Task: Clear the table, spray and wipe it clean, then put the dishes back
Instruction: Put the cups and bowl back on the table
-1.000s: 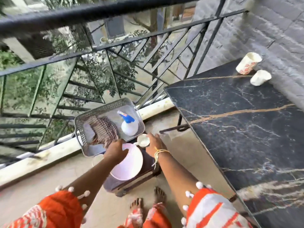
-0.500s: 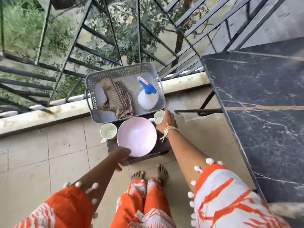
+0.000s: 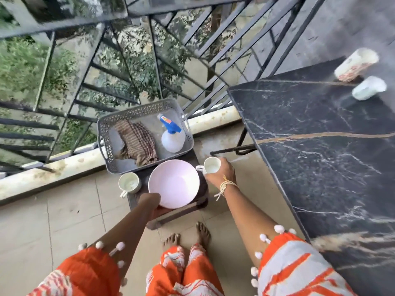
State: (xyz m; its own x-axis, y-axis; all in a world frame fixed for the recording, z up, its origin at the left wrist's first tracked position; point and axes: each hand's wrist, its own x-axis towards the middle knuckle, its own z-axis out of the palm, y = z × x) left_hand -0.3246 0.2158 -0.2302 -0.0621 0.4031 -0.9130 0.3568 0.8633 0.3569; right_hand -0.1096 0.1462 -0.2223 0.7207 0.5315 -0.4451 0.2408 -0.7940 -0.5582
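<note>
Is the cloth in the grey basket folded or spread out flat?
Neither neatly: the checked cloth lies bunched and crumpled in the grey basket, beside the spray bottle, with visible creases and overlapping layers.

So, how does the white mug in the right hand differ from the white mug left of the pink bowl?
The white mug in the right hand is gripped by the right hand; the white mug left of the pink bowl is free of any hand. The first mug's handle points left, the second's toward the person. Both are upright.
</note>
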